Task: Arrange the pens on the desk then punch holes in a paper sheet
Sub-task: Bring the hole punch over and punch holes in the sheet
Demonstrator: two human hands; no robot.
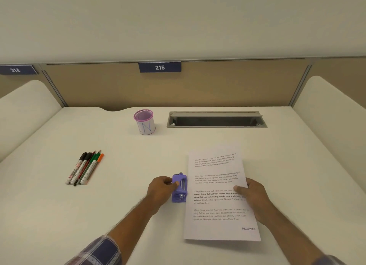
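Desk (126,165) layout — pens (84,168) bundled side by side at 9 o'clock, pen cup (145,122) at 12, cable tray (216,120) just right of cup at 1. Paper sheet (217,195) at 4 — hole punch (179,188) touching its left edge, near centre.

A tight row of pens (84,168) lies side by side on the tabletop (128,155), caps pointing away. A purple hole punch (179,188) sits against the left edge of a printed paper sheet (218,193).

Head-worn camera, facing forward and down, close over desk (122,165)
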